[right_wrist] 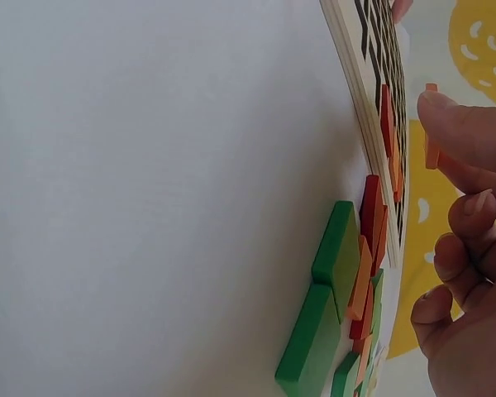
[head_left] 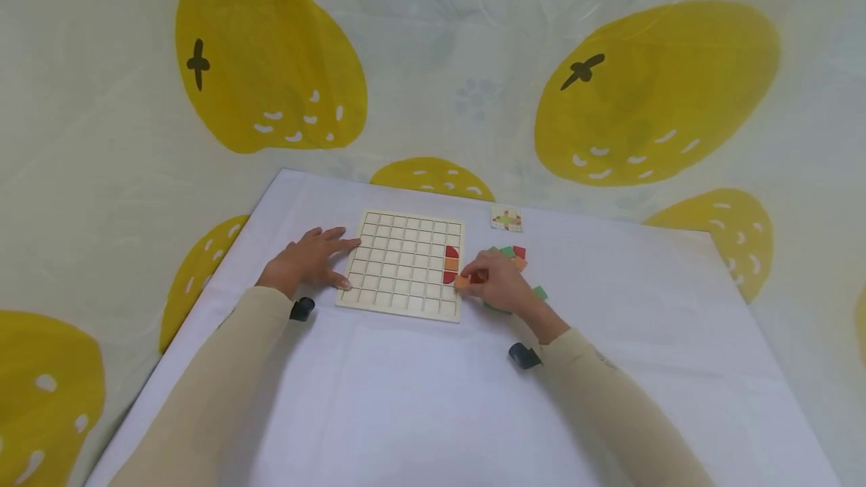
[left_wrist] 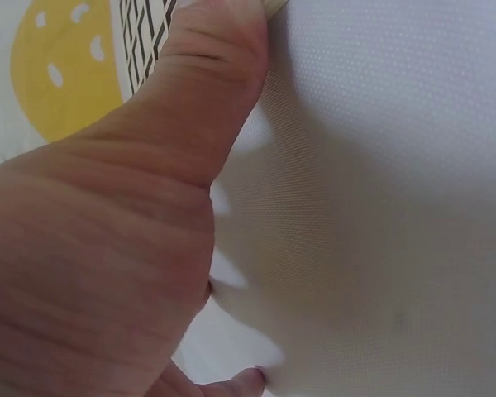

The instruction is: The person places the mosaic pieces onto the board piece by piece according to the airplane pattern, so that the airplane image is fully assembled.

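A pale wooden grid board point(head_left: 399, 261) lies on the white table. In its right column sit a red curved tile point(head_left: 451, 252), an orange square tile point(head_left: 451, 264) and another red tile point(head_left: 449, 277). My right hand point(head_left: 499, 281) pinches an orange tile point(right_wrist: 431, 153) between thumb and finger, just above the board's right edge, while its other fingers curl loosely. With fingers spread, my left hand point(head_left: 307, 258) touches the board's left edge; in the left wrist view the thumb point(left_wrist: 219, 50) covers part of it.
Loose green tiles point(right_wrist: 337, 252), with red and orange ones point(right_wrist: 360, 281), lie right of the board, partly under my right hand. Behind them is a small patterned card point(head_left: 507, 219). A cloth point(head_left: 433, 89) with yellow fruit shapes hangs behind the table.
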Tool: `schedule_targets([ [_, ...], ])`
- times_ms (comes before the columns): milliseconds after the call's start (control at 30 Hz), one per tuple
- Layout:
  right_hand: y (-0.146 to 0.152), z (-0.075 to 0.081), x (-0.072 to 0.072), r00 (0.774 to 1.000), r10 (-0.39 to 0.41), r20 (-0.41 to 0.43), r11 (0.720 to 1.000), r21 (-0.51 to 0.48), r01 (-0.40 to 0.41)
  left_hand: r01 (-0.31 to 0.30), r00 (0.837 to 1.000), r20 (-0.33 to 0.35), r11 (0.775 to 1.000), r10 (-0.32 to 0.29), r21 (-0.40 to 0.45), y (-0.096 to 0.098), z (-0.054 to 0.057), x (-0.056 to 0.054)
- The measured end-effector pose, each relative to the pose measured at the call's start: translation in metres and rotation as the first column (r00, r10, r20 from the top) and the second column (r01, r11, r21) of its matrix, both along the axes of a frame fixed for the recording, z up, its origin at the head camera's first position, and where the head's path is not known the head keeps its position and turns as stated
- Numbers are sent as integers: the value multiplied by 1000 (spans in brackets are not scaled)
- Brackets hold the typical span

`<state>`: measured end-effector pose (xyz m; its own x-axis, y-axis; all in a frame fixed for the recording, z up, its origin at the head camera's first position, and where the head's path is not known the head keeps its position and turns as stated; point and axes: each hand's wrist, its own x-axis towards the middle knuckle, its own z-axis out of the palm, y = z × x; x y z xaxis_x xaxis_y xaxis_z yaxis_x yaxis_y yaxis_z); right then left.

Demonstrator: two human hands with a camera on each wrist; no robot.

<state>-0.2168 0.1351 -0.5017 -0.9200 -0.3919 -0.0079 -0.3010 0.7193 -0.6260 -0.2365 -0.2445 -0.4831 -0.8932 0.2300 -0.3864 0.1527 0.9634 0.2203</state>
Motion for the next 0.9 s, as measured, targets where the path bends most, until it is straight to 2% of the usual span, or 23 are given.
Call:
schedule_targets([
  [200,-7,-3,-2,999,-24,22,1000,-11,24,-5,1000,8,1000,5,-13,1,0,0],
  [367,-11,-2,-3,1000,-27,8,1000,-4,27,-25,1000,15,1000,25,-10,1,0,0],
  [900,-29,-5,-4,993,-91,76,995,-25,93,-5,1000,-1,1000,5,-19,2,3,4],
])
